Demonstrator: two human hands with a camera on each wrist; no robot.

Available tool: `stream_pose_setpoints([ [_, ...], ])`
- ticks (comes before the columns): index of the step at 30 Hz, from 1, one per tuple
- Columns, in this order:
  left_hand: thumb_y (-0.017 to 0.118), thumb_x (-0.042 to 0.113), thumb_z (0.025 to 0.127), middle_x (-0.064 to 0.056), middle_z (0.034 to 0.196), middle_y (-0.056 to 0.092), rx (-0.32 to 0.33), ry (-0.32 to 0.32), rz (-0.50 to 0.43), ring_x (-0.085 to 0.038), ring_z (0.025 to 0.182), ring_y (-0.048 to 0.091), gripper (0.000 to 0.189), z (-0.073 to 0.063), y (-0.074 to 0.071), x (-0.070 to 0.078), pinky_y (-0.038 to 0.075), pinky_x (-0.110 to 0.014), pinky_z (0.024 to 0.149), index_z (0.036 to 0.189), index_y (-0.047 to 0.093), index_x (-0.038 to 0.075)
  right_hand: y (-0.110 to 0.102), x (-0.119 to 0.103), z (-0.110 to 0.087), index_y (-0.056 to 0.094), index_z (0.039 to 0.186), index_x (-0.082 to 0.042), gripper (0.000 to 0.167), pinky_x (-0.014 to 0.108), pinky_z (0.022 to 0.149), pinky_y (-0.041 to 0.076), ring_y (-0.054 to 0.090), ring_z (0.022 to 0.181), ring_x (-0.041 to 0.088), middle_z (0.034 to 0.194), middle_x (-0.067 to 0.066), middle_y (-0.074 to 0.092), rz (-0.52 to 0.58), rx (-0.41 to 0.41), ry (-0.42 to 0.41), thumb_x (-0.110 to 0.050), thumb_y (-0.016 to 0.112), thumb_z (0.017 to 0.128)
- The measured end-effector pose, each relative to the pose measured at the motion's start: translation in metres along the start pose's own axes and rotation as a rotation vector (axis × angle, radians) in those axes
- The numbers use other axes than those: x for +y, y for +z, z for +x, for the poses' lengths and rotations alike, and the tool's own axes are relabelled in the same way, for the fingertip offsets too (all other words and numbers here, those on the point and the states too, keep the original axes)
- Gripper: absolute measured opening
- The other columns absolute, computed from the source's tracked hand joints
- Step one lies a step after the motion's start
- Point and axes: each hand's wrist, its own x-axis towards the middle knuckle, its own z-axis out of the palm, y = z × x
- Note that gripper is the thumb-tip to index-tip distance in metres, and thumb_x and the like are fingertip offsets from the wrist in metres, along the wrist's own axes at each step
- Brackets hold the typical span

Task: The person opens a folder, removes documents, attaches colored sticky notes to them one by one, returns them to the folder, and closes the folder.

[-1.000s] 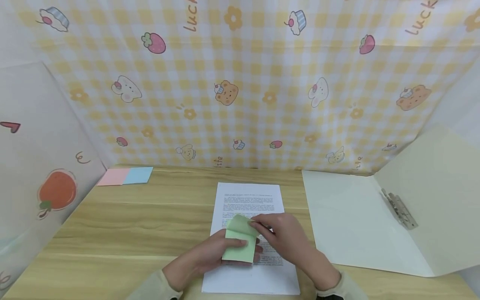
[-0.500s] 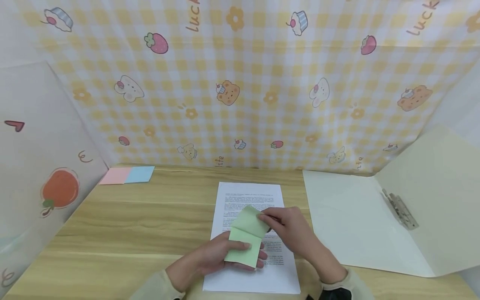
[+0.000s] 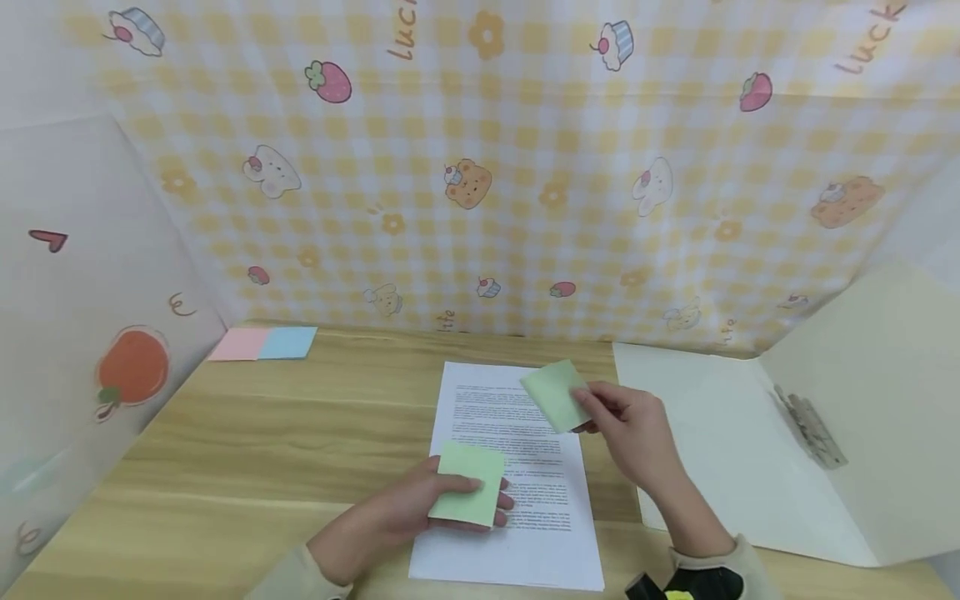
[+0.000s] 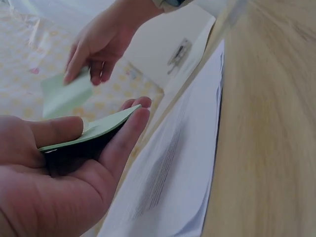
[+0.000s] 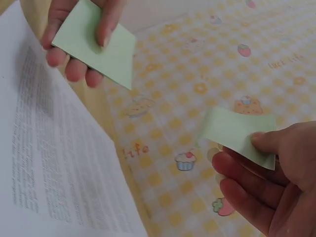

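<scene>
Hands: left hand [image 3: 408,507] grips a square pad of pale green paper notes [image 3: 476,463], thumb on top and fingers beneath; right hand [image 3: 643,435] pinches a single thin pale green paper square [image 3: 552,397] at its right side.
Tabletop: pale wood-grained table [image 3: 300,450], spreading beneath all the papers.
Folder: open cream-white board folder [image 3: 753,467] on the right, one panel flat, the other raised; a silvery metal-looking clip [image 3: 810,427] sits near the fold.
Printed stack: rectangular stack of white paper with dark print [image 3: 528,492], left of the folder; its long axis runs near to far, slightly slanted.
Far-left corner: flat pink paper square [image 3: 238,343] and flat light blue paper square [image 3: 287,342], side by side, well apart from both hands.
Pad: raised over the near half of the printed stack, its sides roughly in line with the stack's.
Single green square: held in the air to the right and far side of the pad, apart from it, over the stack's far right edge; roughly square, so no clear long axis, and turned askew to the print lines.
Nearer hand: the right touches this square; the left lies to its near left.
</scene>
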Motion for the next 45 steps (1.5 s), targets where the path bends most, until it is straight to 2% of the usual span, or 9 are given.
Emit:
stream_pose_setpoints([
  [4, 0.055, 0.015, 0.100, -0.017, 0.125, 0.071, 0.117, 0.004, 0.064, -0.021, 0.104, 0.074, 0.054, -0.013, -0.011, 0.007, 0.059, -0.034, 0.093, 0.148, 0.039, -0.006, -0.009, -0.001, 0.000, 0.075, 0.110, 0.001, 0.022, 0.026, 0.065, 0.061, 0.073, 0.070, 0.014, 0.091, 0.013, 0.077, -0.053, 0.011, -0.005, -0.015, 0.064, 0.100],
  [14, 0.069, 0.025, 0.096, -0.015, 0.092, 0.075, 0.437, 0.031, 0.495, -0.021, 0.071, 0.073, 0.045, -0.036, -0.046, 0.029, 0.063, -0.035, 0.067, 0.127, 0.058, -0.005, -0.015, 0.000, -0.001, 0.076, 0.108, -0.001, 0.023, 0.021, 0.066, 0.060, 0.073, 0.071, 0.007, 0.094, 0.012, 0.078, -0.036, -0.080, -0.065, -0.019, 0.063, 0.101],
  [17, 0.073, 0.024, 0.093, -0.013, 0.083, 0.072, 0.550, -0.002, 0.598, -0.019, 0.061, 0.069, 0.043, -0.043, -0.059, 0.035, 0.061, -0.034, 0.059, 0.119, 0.059, -0.007, -0.016, -0.001, -0.001, 0.076, 0.107, 0.000, 0.024, 0.019, 0.065, 0.059, 0.072, 0.071, 0.006, 0.094, 0.012, 0.078, -0.046, -0.090, -0.078, -0.020, 0.063, 0.101],
  [22, 0.074, 0.026, 0.092, -0.011, 0.072, 0.068, 0.683, -0.077, 0.682, -0.014, 0.051, 0.061, 0.042, -0.057, -0.085, 0.037, 0.056, -0.028, 0.049, 0.114, 0.056, -0.006, -0.015, -0.001, -0.002, 0.076, 0.105, 0.000, 0.019, 0.019, 0.065, 0.059, 0.074, 0.071, 0.011, 0.092, 0.011, 0.078, -0.053, -0.109, -0.085, -0.014, 0.064, 0.099],
  [28, 0.072, 0.023, 0.094, -0.008, 0.067, 0.067, 0.656, -0.146, 0.747, -0.011, 0.051, 0.058, 0.036, -0.078, -0.116, 0.038, 0.054, -0.025, 0.049, 0.107, 0.056, -0.006, -0.012, 0.001, -0.001, 0.077, 0.100, -0.005, 0.013, 0.022, 0.061, 0.058, 0.070, 0.068, 0.006, 0.086, 0.006, 0.077, -0.083, -0.116, -0.115, -0.013, 0.067, 0.098],
  [34, 0.073, 0.024, 0.093, -0.008, 0.066, 0.066, 0.655, -0.214, 0.788, -0.011, 0.051, 0.059, 0.037, -0.091, -0.133, 0.041, 0.055, -0.025, 0.050, 0.103, 0.057, -0.007, -0.009, 0.001, -0.002, 0.077, 0.098, -0.007, 0.008, 0.021, 0.059, 0.056, 0.065, 0.066, 0.000, 0.084, 0.003, 0.076, -0.109, -0.141, -0.131, -0.009, 0.070, 0.094],
  [39, 0.077, 0.034, 0.090, -0.008, 0.062, 0.062, 0.715, -0.280, 0.911, -0.012, 0.048, 0.056, 0.044, -0.092, -0.129, 0.042, 0.049, -0.023, 0.046, 0.100, 0.056, -0.005, -0.009, 0.000, -0.002, 0.077, 0.099, -0.007, 0.009, 0.020, 0.060, 0.056, 0.068, 0.069, 0.002, 0.085, 0.002, 0.076, -0.122, -0.141, -0.144, -0.008, 0.071, 0.093],
  [43, 0.078, 0.051, 0.084, -0.008, 0.063, 0.060, 0.782, -0.365, 1.101, -0.014, 0.047, 0.054, 0.063, -0.090, -0.117, 0.048, 0.047, -0.025, 0.046, 0.103, 0.055, -0.005, -0.007, 0.000, -0.002, 0.077, 0.099, -0.007, 0.008, 0.020, 0.062, 0.057, 0.071, 0.070, 0.009, 0.086, 0.003, 0.076, -0.130, -0.140, -0.144, -0.007, 0.071, 0.093],
  [45, 0.074, 0.061, 0.083, -0.014, 0.072, 0.064, 0.800, -0.422, 1.209, -0.017, 0.053, 0.056, 0.079, -0.090, -0.110, 0.053, 0.049, -0.031, 0.051, 0.111, 0.056, -0.011, -0.006, 0.000, -0.002, 0.077, 0.098, -0.006, 0.008, 0.020, 0.062, 0.057, 0.070, 0.070, 0.010, 0.086, 0.003, 0.076, -0.137, -0.140, -0.146, -0.007, 0.071, 0.092],
])
